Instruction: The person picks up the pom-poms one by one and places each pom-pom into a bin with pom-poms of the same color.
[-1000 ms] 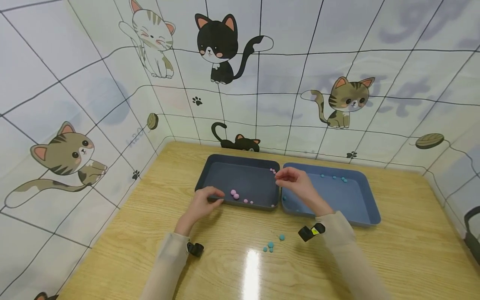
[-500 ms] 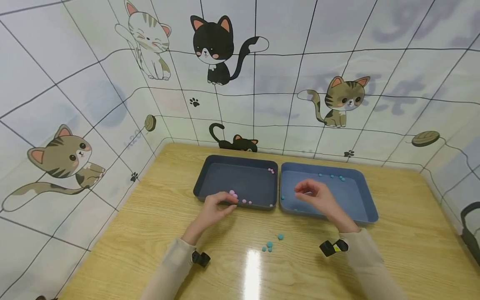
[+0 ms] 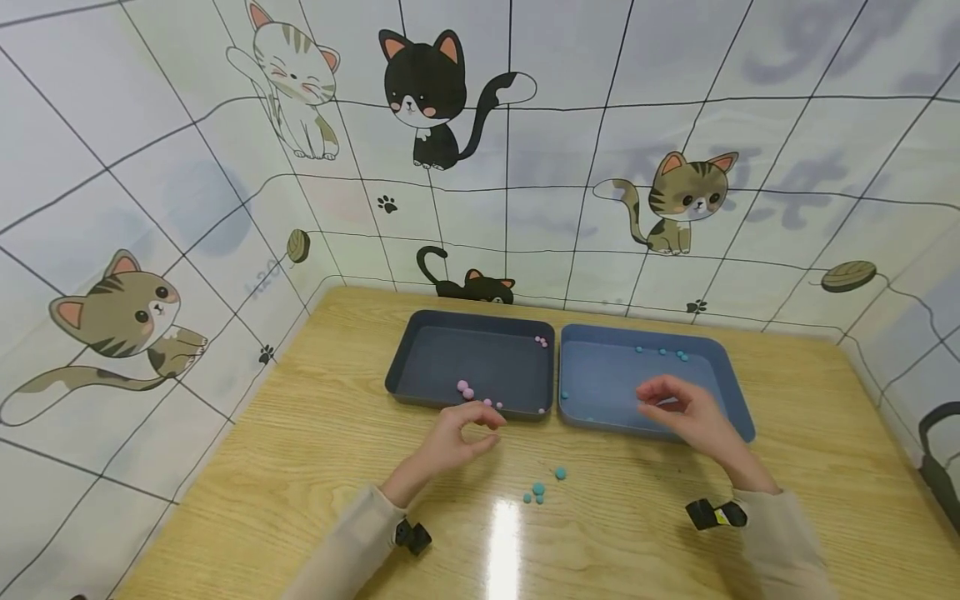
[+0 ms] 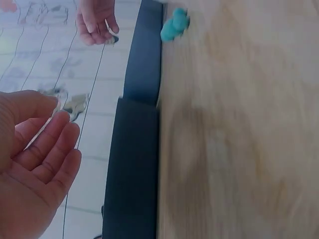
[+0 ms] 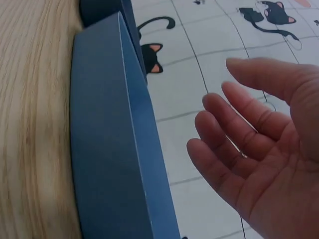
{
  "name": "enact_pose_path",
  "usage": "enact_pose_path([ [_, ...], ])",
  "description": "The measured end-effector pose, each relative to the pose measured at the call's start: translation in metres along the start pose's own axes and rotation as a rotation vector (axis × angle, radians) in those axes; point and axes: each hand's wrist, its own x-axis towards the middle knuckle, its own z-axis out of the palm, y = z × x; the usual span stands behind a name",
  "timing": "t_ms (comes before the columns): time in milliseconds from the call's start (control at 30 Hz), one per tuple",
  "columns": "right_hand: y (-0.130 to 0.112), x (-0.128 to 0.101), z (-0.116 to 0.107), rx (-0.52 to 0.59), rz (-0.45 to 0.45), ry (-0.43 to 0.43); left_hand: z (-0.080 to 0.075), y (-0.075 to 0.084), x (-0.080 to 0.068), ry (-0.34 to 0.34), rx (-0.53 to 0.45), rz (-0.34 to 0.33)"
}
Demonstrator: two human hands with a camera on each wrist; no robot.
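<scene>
My left hand (image 3: 453,442), fingers relaxed and holding nothing, hovers at the front edge of the dark tray (image 3: 427,354). Over the front part of the blue tray (image 3: 600,367) is my right hand (image 3: 690,412), its fingers loosely bent with nothing between them. Pink balls (image 3: 466,390) lie along the dark tray's front side, and a few small pink ones (image 3: 542,342) sit in its back right corner. Several teal balls (image 3: 662,352) are in the blue tray. On the table before the trays, a cluster of teal balls (image 3: 538,490) rests; the left wrist view shows teal balls (image 4: 175,24) too.
The wooden table (image 3: 300,467) meets a wall covering (image 3: 555,208) printed with cats behind and at the left. The two trays stand side by side. A black curved object (image 3: 941,458) shows at the far right edge.
My right hand has moved right and toward me, from the dark tray's right side to over the blue tray. My left hand has moved right and slightly toward me along the dark tray's front.
</scene>
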Motion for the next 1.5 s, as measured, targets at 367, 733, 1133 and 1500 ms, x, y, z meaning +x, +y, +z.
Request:
enact_pose_path([
  [367, 0.025, -0.021, -0.014, -0.083, -0.009, -0.045, 0.033, -0.021, -0.007, -0.158, -0.083, -0.132],
  [733, 0.035, -0.027, -0.013, -0.054, -0.012, -0.071, 0.057, -0.018, -0.008, -0.279, -0.145, -0.156],
  [1133, 0.043, -0.031, -0.012, -0.057, -0.007, -0.084, 0.072, -0.018, -0.004, -0.406, -0.128, -0.171],
  [1500, 0.048, -0.034, -0.011, -0.065, 0.0, -0.072, 0.079, -0.018, 0.0, -0.486, -0.045, -0.267],
])
